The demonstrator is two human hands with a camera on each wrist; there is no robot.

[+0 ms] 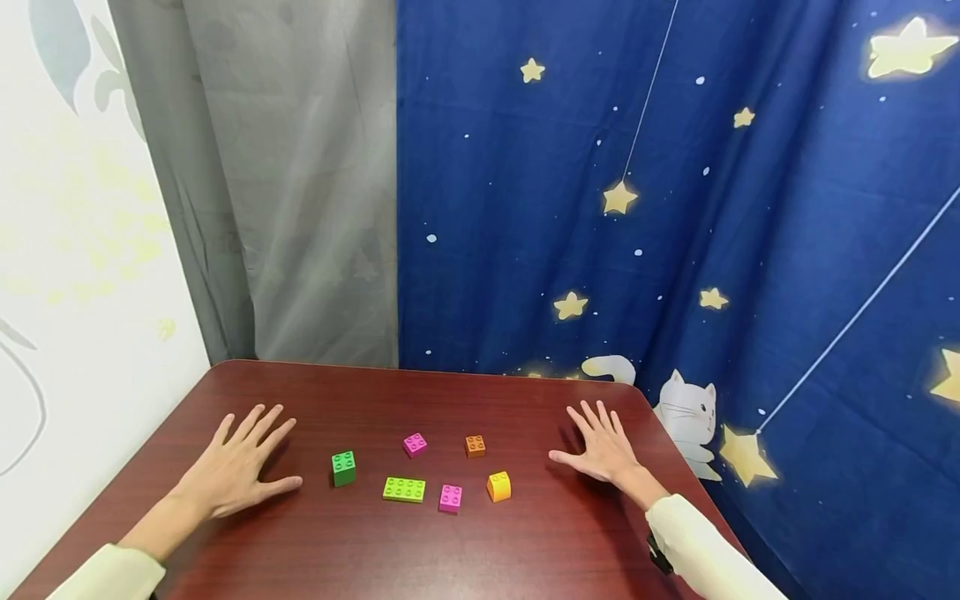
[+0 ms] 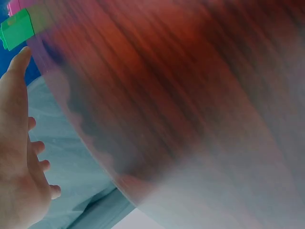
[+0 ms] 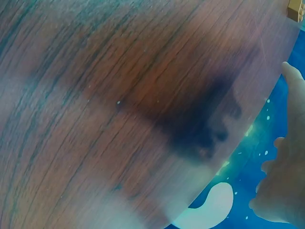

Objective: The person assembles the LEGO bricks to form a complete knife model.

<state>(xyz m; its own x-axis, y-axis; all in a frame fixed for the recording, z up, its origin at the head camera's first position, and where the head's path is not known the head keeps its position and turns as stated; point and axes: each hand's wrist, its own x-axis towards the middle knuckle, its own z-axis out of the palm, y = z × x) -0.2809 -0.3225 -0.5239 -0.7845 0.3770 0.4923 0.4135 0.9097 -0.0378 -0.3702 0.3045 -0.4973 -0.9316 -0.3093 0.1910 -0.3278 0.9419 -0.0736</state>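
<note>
Left wrist view crops the left hand (image 2: 18, 150) and a pink block (image 2: 15, 5).

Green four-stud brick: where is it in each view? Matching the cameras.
Head: green four-stud brick in the lower half, left of centre, just right of the left hand.
Left wrist: near the top-left corner, above that hand.
Right wrist: not in it.
Shared landmark: wood-grain tabletop, in all three.

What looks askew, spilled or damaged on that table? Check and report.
Nothing on the table looks spilled or damaged. The farther pink block lies turned at an angle compared with the nearer pink block, but since both sit loose and unstacked, that hardly seems odd.
</note>
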